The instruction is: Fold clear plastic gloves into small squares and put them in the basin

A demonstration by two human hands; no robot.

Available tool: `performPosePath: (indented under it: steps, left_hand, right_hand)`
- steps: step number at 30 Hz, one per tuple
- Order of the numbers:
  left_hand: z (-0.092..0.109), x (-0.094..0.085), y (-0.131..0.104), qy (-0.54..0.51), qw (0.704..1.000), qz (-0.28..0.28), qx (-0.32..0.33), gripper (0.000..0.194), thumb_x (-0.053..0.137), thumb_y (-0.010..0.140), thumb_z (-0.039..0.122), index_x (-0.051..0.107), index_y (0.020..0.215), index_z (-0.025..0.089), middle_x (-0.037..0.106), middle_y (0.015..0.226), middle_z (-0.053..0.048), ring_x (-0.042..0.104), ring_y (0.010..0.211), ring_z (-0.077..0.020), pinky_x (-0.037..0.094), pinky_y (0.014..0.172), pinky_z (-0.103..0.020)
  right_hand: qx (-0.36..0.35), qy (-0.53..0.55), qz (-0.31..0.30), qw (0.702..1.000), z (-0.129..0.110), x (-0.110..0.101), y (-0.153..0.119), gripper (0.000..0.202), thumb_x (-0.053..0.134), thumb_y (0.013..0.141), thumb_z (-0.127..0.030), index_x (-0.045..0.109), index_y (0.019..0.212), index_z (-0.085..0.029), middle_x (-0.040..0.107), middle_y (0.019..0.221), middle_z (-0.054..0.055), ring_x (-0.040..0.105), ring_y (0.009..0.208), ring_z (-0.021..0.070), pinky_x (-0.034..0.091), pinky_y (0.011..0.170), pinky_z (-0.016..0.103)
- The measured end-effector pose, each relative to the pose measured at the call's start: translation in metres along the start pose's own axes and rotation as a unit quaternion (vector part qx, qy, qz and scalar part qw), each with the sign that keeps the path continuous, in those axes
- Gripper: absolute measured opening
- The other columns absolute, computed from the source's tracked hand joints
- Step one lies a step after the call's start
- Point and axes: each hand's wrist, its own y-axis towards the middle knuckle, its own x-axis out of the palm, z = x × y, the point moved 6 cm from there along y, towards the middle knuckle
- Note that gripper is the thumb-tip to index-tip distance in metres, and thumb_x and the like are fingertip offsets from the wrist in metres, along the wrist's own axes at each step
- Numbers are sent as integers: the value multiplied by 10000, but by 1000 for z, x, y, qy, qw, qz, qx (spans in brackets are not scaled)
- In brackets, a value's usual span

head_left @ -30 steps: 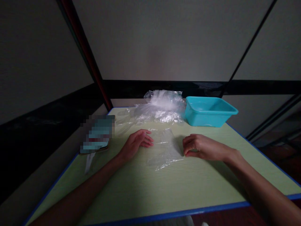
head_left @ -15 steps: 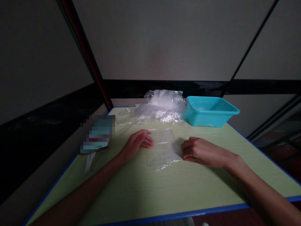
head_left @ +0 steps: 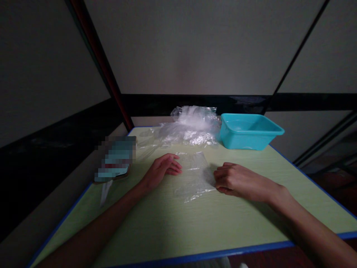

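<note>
A clear plastic bag (head_left: 193,175) lies flat on the pale green table between my hands. My left hand (head_left: 160,169) rests at the bag's left side, open, with its fingers stretched out toward the plastic and nothing held in them. At the opposite side, my right hand (head_left: 234,180) is closed, fingers curled down at the lower right corner of the bag, which runs to the fingertips. The thumb side of that hand is partly hidden, so the exact pinch is hard to see.
Behind the bag, a heap of crumpled clear plastic bags (head_left: 192,126) lies along the back of the table (head_left: 178,230). A turquoise plastic basin (head_left: 245,139) stands at the back right. A pixelated object (head_left: 115,160) sits at the left edge. A wall panel (head_left: 184,48) rises behind.
</note>
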Motion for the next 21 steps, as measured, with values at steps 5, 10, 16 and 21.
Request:
performPosePath:
  steps: [5,10,16,21]
  left_hand:
    - [-1,-1,0,-1,1000,5,-1,430,505,711,521,511,879,125,634,719,-64,621,641,-179,479,614,-300]
    - [-1,0,0,-1,1000,2,-1,419,498,719,518,516,876,130,637,724,-64,620,647,-178,477,623,-300]
    - [1,1,-1,-5,1000,2,1,408,500,721,509,524,867,128,636,721,-68,619,647,-181,475,621,-304]
    - [0,1,-1,-6,1000,2,1,418,497,719,517,515,868,126,633,714,-68,620,645,-184,474,612,-303]
  right_hand:
    - [3,-12,17,1000,0,3,1,184,469,796,-146,566,641,-163,545,688,12,474,659,122,317,667,295]
    - [20,15,27,999,3,3,2,134,455,761,-119,549,675,-158,526,706,11,463,624,112,330,651,287]
    - [40,95,24,994,6,0,1,135,415,742,-75,529,772,-141,535,744,28,488,644,110,342,586,247]
    - [44,120,22,992,9,3,1,138,399,782,-94,526,817,-137,547,737,36,503,649,113,357,574,238]
